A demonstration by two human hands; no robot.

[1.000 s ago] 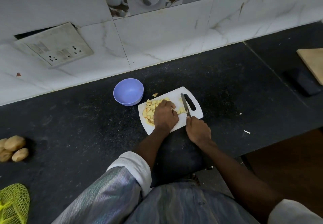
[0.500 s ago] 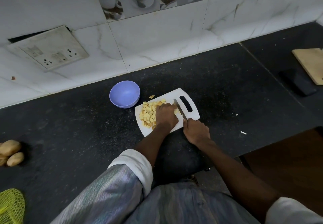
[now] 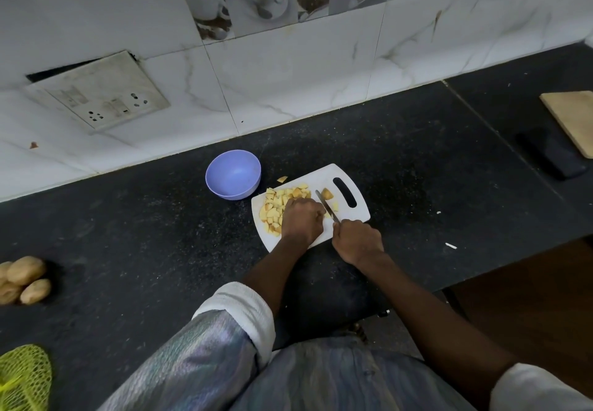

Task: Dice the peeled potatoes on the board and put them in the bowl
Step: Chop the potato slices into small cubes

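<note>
A person dices potato on a white cutting board (image 3: 348,179) near the middle of the dark tabletop (image 3: 160,234). The right hand (image 3: 357,242) grasps a knife (image 3: 326,205), blade angled across the board. The left hand (image 3: 301,219), fingers curled, rests on the potato cubes (image 3: 276,206) heaped on the board's left half; what it holds cannot be told. A lilac bowl (image 3: 233,174) sits just beside the board's left corner, toward the wall. Unpeeled potatoes (image 3: 24,279) lie at the tabletop's left edge.
</note>
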